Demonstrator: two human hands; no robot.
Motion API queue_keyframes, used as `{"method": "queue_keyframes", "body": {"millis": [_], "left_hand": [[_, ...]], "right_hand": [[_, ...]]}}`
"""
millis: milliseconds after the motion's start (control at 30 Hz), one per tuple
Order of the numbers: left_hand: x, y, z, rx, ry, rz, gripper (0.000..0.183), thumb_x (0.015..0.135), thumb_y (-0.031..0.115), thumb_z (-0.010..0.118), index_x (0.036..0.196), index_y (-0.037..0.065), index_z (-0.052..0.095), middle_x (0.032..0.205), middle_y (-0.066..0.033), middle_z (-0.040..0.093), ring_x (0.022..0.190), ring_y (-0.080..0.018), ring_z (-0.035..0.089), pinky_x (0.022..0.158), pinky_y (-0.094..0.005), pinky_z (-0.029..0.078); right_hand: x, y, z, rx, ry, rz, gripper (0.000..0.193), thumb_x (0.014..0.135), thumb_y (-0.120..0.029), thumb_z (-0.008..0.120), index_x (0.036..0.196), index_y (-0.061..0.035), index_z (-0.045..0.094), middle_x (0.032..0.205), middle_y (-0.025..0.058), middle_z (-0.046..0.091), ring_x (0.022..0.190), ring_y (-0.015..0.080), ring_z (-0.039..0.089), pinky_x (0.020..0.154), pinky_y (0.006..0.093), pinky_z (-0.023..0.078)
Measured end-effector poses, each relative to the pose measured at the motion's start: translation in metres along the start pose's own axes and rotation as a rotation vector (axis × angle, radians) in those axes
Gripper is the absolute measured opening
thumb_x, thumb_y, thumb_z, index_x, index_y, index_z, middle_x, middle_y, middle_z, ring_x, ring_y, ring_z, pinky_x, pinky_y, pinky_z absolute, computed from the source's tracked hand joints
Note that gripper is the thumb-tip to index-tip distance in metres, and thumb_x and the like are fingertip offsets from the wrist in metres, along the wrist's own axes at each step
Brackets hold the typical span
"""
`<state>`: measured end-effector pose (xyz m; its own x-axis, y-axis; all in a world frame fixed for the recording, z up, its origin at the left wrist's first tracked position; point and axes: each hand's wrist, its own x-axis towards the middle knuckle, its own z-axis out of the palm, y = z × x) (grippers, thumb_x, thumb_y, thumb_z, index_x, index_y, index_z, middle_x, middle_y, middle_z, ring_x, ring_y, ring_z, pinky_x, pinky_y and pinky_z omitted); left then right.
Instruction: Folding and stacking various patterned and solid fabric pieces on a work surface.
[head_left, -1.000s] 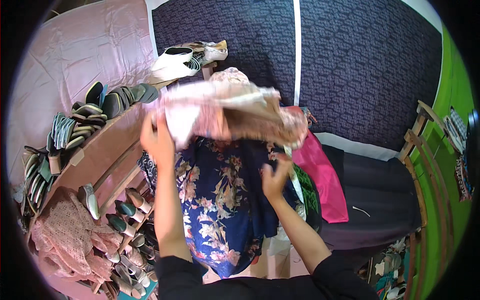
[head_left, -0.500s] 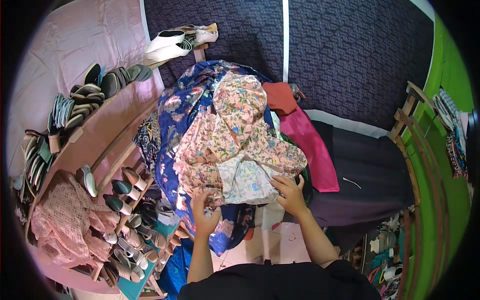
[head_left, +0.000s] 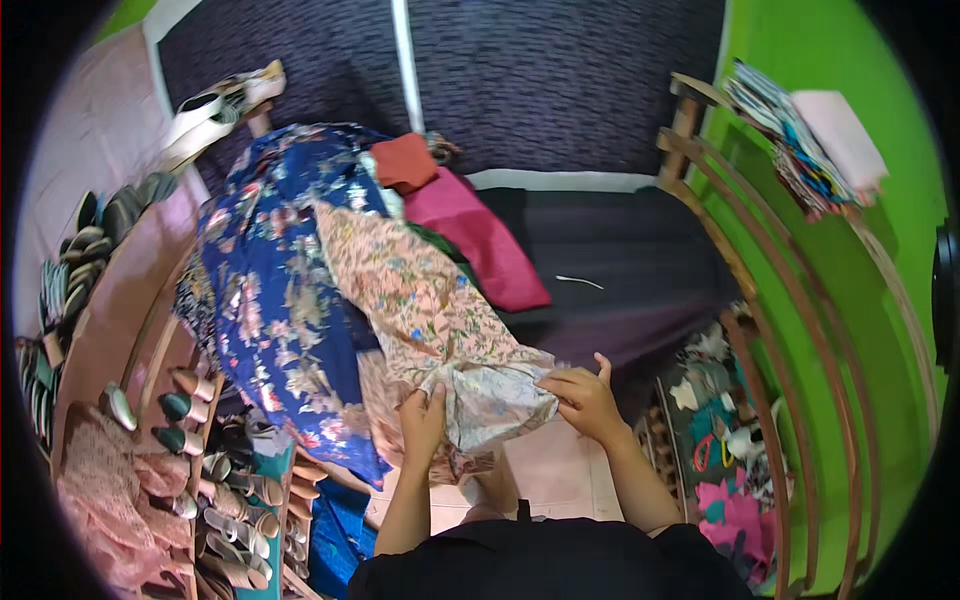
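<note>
A peach floral garment (head_left: pixel 425 285) hangs from my two hands in front of my body, its pale inner side (head_left: pixel 495 400) turned up at the near end. My left hand (head_left: pixel 422 425) is closed on the gathered cloth, thumb on top. At the opposite edge, my right hand (head_left: pixel 588 402) pinches the fabric between thumb and fingers, one finger sticking up. The garment's far end lies over a dark blue floral cloth (head_left: pixel 285 300). Whether it is a shirt or a dress, I cannot tell.
Beyond lie a folded magenta cloth (head_left: pixel 480 245) and a rust-red one (head_left: pixel 403 163) on a dark-covered bench (head_left: pixel 620 240). Shoe racks with several shoes (head_left: pixel 235 520) stand at left, beside pink netted fabric (head_left: pixel 105 490). Wooden rails (head_left: pixel 790 300) and folded clothes (head_left: pixel 835 140) are at right.
My view has swung to the right. The peach garment has been pulled toward me off the pile and bunched up; it was spread flat over the blue cloth, with my hands at its near edge.
</note>
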<state>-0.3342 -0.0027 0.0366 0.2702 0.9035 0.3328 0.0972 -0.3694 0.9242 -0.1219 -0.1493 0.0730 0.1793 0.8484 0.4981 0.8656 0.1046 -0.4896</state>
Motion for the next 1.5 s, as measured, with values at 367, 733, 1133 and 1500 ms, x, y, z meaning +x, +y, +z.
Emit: {"method": "queue_keyframes", "body": {"millis": [367,733,1133,1500], "left_hand": [[-0.098,0.017,0.08,-0.006,-0.755,-0.027,0.014,0.086,0.01,0.049,0.091,-0.001,0.056,0.079,-0.0132,0.058,0.072,-0.018,0.054,0.065,-0.0309,0.043],[-0.159,0.083,0.125,0.215,-1.381,0.299,0.013,0.079,0.014,0.052,0.087,0.003,0.055,0.079,-0.0189,0.059,0.073,-0.0324,0.057,0.064,-0.0395,0.043],[-0.072,0.051,0.074,0.454,-0.477,0.399,0.021,0.073,0.017,0.062,0.086,0.001,0.059,0.071,-0.0209,0.057,0.062,-0.0357,0.056,0.056,-0.0377,0.043],[-0.071,0.043,0.076,0.432,-0.386,0.434,0.072,0.059,0.025,0.078,0.119,0.002,0.045,0.108,-0.0195,0.051,0.101,-0.0334,0.048,0.086,-0.039,0.04]], "right_hand": [[-0.232,0.038,-0.039,0.315,-0.343,0.484,0.056,0.063,-0.01,0.065,0.118,-0.015,0.056,0.124,0.0147,0.047,0.116,0.0295,0.044,0.103,0.047,0.024],[-0.219,0.025,-0.054,0.241,-0.13,0.314,0.018,0.069,-0.013,0.065,0.086,-0.0114,0.068,0.123,0.0089,0.049,0.129,0.0329,0.027,0.105,0.0493,0.016],[-0.158,0.032,-0.191,0.35,0.9,0.493,0.017,0.095,-0.022,0.041,0.087,-0.0081,0.047,0.066,-0.0049,0.039,0.056,0.0038,0.037,0.059,0.0222,0.043],[-0.169,0.037,-0.262,0.246,0.987,0.492,0.025,0.094,-0.026,0.044,0.087,-0.0036,0.052,0.07,-0.0032,0.043,0.061,0.0057,0.039,0.055,0.0201,0.034]]}}
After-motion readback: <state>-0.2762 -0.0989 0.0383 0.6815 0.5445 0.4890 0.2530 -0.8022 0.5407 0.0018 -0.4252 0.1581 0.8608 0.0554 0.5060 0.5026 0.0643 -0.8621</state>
